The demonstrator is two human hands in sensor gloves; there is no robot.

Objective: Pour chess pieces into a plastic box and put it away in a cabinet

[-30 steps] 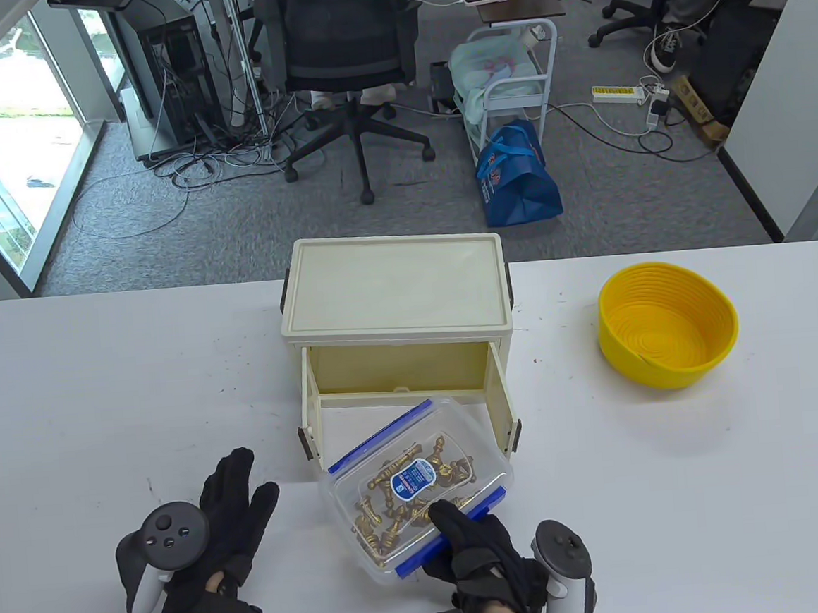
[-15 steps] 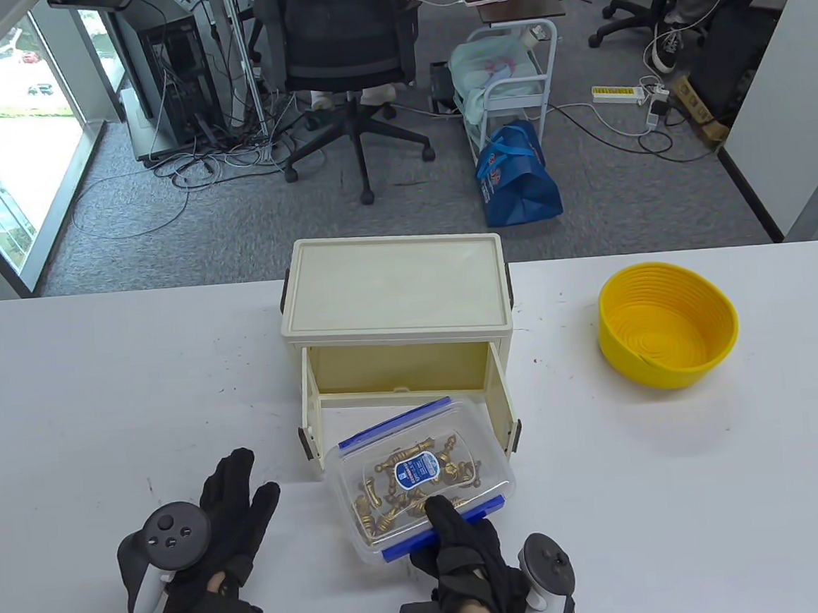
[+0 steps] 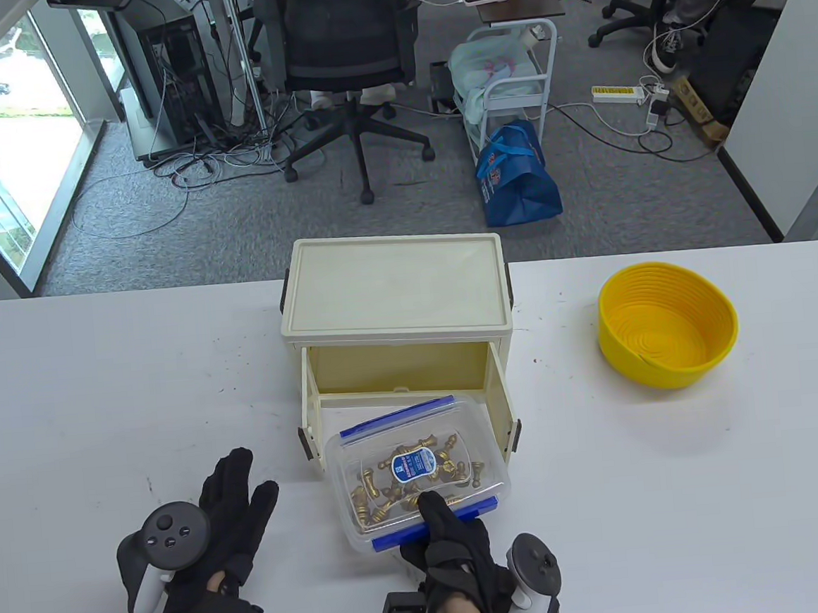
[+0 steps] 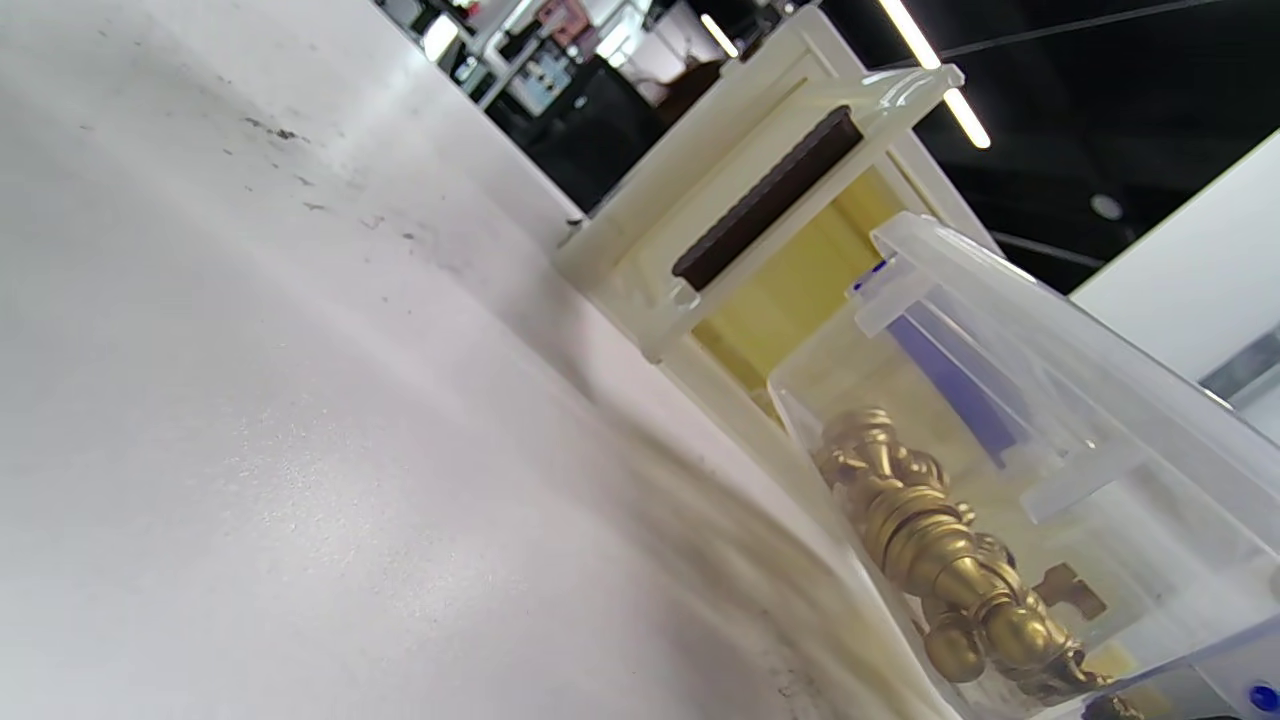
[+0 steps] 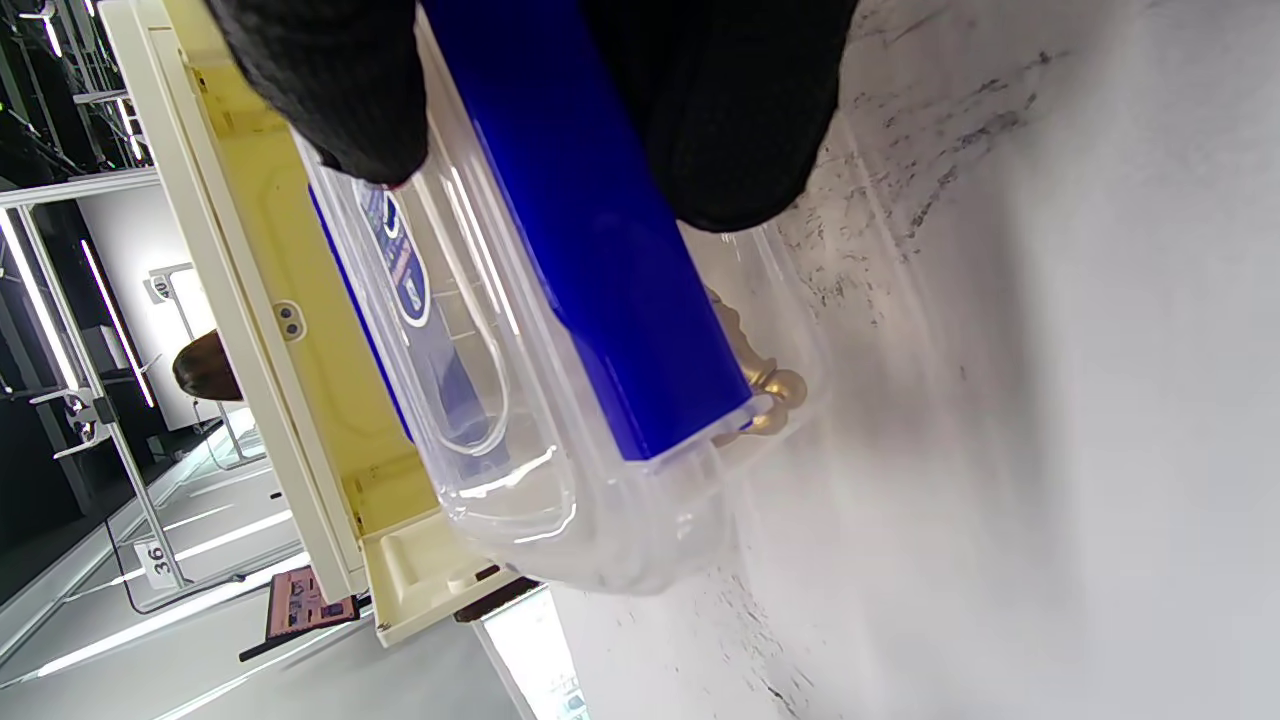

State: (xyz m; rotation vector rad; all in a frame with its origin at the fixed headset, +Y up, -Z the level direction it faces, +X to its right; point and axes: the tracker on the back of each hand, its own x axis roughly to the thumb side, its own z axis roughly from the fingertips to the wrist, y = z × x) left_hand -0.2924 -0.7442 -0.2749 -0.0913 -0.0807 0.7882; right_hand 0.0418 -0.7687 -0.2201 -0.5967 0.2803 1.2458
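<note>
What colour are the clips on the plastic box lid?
Blue clips on the clear plastic box, clearest in the right wrist view.

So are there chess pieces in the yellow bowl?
No, the yellow bowl looks empty; the gold chess pieces lie in the clear plastic box.

Right hand [image 3: 457, 554] hides plastic box's [image 3: 418, 482] near clasp; left hand [image 3: 218, 530] absent from left wrist view; box cut off there.

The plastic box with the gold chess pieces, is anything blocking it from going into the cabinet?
Nothing visible does. The plastic box sits at the cabinet opening, and the space behind it looks free.
</note>
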